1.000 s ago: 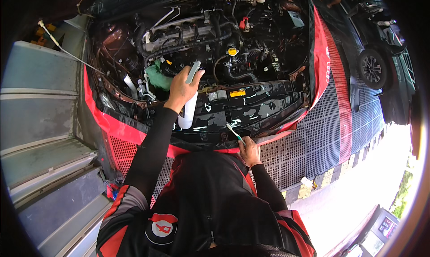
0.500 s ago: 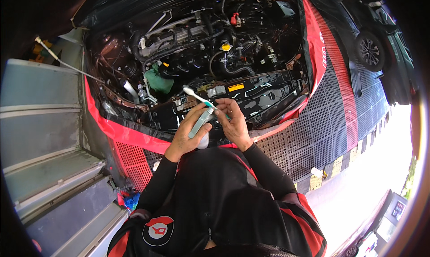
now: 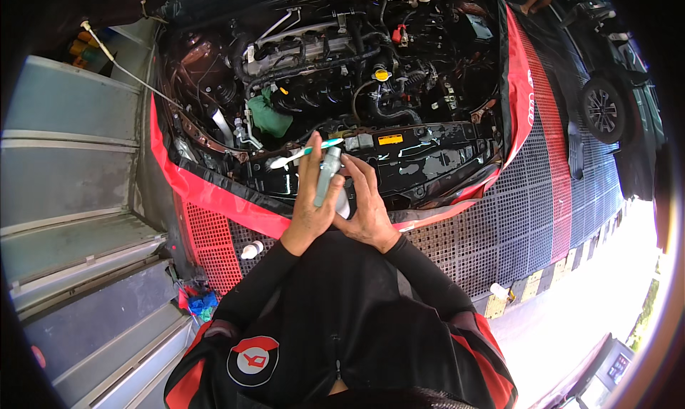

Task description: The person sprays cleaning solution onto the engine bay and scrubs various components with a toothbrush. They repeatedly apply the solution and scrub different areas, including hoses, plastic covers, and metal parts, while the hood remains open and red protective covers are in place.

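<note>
Over the open engine bay (image 3: 342, 67), the left hand (image 3: 312, 202) gripped a grey spray can (image 3: 327, 175) and toothbrush (image 3: 303, 154); the right hand (image 3: 367, 206) cupped its base, likely mid-preparation; steady aim seemed needed.

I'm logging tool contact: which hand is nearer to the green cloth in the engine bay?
Left. The left hand, gripping a grey spray bottle, sits just below and right of the green cloth. The right hand is farther right, behind the bottle.

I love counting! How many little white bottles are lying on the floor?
2: one white bottle by the red grating left of the person, another bottle on the right grating. More may be hidden.
</note>
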The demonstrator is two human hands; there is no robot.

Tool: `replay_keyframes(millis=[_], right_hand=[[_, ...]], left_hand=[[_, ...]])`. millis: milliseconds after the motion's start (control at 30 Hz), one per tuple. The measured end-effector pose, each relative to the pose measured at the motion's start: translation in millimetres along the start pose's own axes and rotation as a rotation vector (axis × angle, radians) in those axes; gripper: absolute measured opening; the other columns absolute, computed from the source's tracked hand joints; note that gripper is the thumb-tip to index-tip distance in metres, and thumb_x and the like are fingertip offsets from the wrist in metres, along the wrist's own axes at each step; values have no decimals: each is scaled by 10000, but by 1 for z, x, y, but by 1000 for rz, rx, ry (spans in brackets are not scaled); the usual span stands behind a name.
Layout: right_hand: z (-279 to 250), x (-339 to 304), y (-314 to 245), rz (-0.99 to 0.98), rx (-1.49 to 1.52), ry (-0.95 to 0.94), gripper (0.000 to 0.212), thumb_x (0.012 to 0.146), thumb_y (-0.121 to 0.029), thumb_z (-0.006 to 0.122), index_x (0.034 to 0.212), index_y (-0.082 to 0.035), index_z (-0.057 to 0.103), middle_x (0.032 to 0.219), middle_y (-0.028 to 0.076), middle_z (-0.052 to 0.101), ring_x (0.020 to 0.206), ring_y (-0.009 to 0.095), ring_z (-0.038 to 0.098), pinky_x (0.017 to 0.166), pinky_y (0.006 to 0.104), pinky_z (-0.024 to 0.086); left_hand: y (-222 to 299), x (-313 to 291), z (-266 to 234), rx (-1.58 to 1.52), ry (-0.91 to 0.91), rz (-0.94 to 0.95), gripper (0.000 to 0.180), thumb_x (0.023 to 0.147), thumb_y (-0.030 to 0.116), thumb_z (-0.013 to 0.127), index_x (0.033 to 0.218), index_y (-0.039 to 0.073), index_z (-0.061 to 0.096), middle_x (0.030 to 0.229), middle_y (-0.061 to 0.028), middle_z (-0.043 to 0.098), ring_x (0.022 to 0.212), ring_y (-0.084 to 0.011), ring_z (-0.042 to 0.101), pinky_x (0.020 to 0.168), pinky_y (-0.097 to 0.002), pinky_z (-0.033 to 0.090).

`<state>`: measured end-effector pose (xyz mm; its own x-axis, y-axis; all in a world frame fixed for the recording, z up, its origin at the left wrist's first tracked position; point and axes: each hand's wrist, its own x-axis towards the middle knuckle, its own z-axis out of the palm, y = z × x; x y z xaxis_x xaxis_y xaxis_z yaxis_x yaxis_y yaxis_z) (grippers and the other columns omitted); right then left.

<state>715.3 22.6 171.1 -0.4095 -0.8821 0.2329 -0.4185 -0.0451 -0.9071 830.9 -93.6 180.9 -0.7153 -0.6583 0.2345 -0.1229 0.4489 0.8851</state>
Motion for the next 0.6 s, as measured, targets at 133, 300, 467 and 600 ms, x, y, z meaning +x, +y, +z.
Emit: replay_keyframes(millis=[133,300,467,600], right_hand=[[5,8,8,-24,31,66,923,843,-99,807,1643,-28,353,1524,267,453,1349,459,552,1103,500,530],[1,8,22,58,16,97,818,830,-95,790,1563,-19,437,1410,248,516,1115,416,647,919,472,602],[-16,1,41,68,-174,196,770,799,-106,742,1512,0,471,1492,262,510,1180,420,656,933,487,605],[-41,9,69,403,93,214,426,920,-165,724,1315,-21,650,1099,211,739,999,419,745,884,481,585]], left_hand=[[11,10,16,-26,-8,38,915,1121,526,562,1737,-14,154,1741,-267,246,1560,-435,335,1267,-516,320],[12,11,16,-22,-111,-62,1233,935,631,787,1750,16,94,1717,-272,236,1538,-437,350,1222,-522,383],[-5,-2,2,73,-113,-22,1467,732,578,981,1773,107,61,1738,-193,249,1518,-382,401,1128,-548,488],[-29,-26,-17,18,-61,-224,1293,829,390,958,1776,143,113,1688,-180,308,1531,-398,423,1138,-553,503]])
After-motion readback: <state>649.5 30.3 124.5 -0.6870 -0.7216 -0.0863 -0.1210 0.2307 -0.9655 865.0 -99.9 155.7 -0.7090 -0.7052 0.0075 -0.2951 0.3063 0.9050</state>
